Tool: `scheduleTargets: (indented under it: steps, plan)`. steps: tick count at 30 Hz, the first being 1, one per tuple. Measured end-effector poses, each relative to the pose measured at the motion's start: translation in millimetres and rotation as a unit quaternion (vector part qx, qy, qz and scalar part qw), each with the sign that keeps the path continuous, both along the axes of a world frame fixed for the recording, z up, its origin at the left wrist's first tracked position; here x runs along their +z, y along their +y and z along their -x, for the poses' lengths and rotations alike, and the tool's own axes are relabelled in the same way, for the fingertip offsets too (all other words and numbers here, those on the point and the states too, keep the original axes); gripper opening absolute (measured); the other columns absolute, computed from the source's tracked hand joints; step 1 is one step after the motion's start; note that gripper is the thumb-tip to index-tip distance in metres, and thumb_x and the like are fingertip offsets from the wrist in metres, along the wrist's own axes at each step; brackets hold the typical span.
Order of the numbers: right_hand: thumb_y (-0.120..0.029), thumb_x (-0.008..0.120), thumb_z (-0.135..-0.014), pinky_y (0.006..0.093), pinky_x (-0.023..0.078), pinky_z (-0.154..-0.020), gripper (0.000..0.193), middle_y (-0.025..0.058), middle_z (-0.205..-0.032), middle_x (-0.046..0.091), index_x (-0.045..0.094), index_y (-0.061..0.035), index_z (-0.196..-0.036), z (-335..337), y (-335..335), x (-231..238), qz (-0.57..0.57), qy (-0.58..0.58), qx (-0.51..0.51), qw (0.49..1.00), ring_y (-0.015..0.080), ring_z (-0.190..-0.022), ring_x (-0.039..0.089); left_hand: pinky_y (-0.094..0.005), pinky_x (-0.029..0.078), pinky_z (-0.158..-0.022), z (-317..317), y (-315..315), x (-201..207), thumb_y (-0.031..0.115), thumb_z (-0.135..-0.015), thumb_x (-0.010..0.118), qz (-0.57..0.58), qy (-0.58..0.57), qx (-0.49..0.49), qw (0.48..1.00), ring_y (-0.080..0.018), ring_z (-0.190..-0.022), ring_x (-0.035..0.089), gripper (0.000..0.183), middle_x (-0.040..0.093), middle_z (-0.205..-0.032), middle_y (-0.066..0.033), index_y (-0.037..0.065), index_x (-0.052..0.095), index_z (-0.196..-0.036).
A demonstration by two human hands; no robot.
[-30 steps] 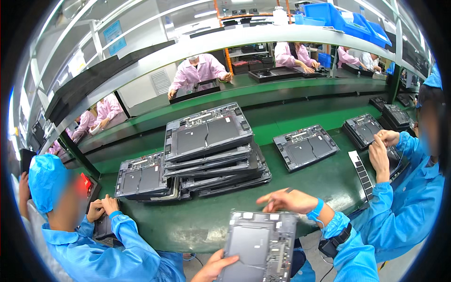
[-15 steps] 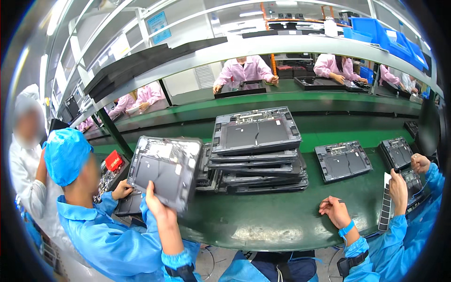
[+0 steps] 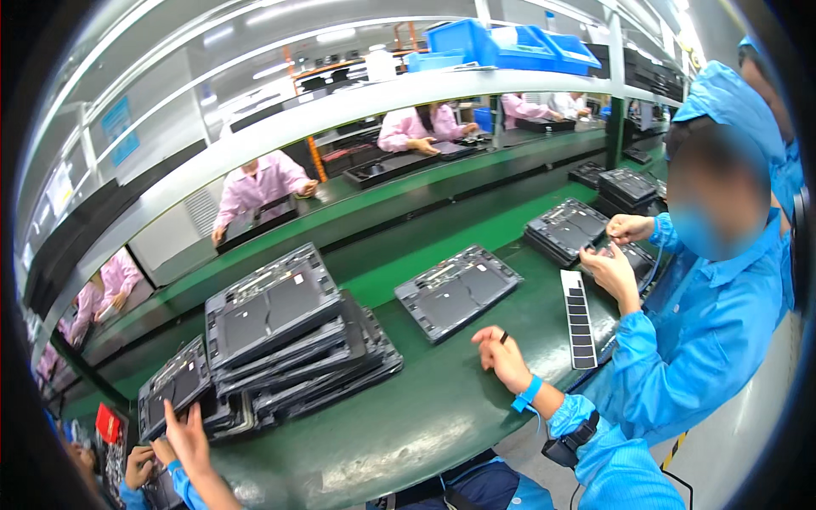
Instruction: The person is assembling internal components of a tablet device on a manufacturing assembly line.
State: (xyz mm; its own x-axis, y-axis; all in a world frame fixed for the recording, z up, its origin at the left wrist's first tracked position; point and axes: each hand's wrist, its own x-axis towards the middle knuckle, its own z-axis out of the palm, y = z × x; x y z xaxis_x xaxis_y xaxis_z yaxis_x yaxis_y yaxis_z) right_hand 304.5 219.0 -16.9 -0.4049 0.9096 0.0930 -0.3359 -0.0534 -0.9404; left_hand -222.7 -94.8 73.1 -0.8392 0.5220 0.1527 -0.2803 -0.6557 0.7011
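Observation:
At the lower left, my left hand (image 3: 189,438) has its fingers stretched apart against the near edge of an open laptop base (image 3: 174,387). This base sits tilted at the left side of a tall stack of laptop bases (image 3: 272,310). Over the bench's front part, my right hand (image 3: 506,361) hovers with fingers curled; a small dark piece shows at them, its kind unclear. A blue strap (image 3: 528,393) circles that wrist. Beyond this hand lies a single laptop base (image 3: 459,291) with dark battery cells and circuit boards exposed.
On the right a co-worker in blue (image 3: 710,323) handles small parts above other laptop bases (image 3: 568,228). A white strip with dark squares (image 3: 579,319) lies by them. Another person's hand (image 3: 140,465) is close to my left hand. A red box (image 3: 108,422) stands at far left.
My view has turned right. My left hand has lowered the laptop base from mid-air to the stack's left side, and its fingers have spread. My right hand stays over the bench.

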Motion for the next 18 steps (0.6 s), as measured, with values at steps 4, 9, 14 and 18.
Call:
scheduleTargets:
  steps: [4, 9, 14, 18]
  plan:
    - [-0.018, 0.053, -0.094, 0.0258, 0.041, -0.059, 0.019, -0.0001, -0.073, 0.055, 0.061, -0.0045, -0.105, -45.0, 58.0, 11.5, -0.066, -0.161, -0.27, 0.947, 0.0092, -0.065, 0.051, -0.0402, 0.039, -0.113, -16.9, -34.4, 0.3, 0.018, -0.1, 0.05, 0.02, 0.008, -0.048, 0.999, -0.0296, -0.123, 0.047, 0.034, 0.055, -0.118, -0.0163, -0.01, 0.049, -0.119]
    - [-0.036, 0.065, -0.083, 0.0385, 0.047, -0.092, 0.051, 0.0228, -0.109, 0.067, 0.06, 0.0031, -0.116, -64.5, 127.4, -1.8, -0.079, -0.345, -0.406, 0.842, 0.0323, -0.106, 0.063, -0.0456, 0.037, -0.114, -63.0, -41.5, 31.5, 0.003, -0.096, 0.046, 0.014, -0.015, -0.057, 0.998, -0.0266, -0.097, 0.059, 0.02, 0.064, -0.094, -0.0173, -0.012, 0.059, -0.096]
    - [-0.045, 0.062, -0.083, 0.0419, 0.044, -0.098, 0.062, 0.0241, -0.119, 0.063, 0.058, 0.0024, -0.123, -60.5, 151.0, -1.1, 0.01, -0.365, -0.305, 0.88, 0.0369, -0.116, 0.058, -0.0468, 0.031, -0.118, -91.6, -10.6, 58.3, 0.011, -0.098, 0.047, 0.062, -0.053, 0.018, 0.996, -0.027, -0.102, 0.056, 0.025, 0.063, -0.097, -0.0193, -0.011, 0.06, -0.096]
    - [-0.046, 0.061, -0.083, 0.045, 0.045, -0.097, 0.059, 0.0199, -0.121, 0.064, 0.059, -0.0044, -0.125, -49.9, 130.5, 25.2, -0.006, -0.445, -0.31, 0.84, 0.0361, -0.115, 0.059, -0.0396, 0.049, -0.098, -53.3, -14.8, 40.2, 0.02, -0.099, 0.05, 0.15, -0.006, 0.027, 0.988, -0.0286, -0.101, 0.058, 0.031, 0.062, -0.099, -0.0184, -0.009, 0.058, -0.105]
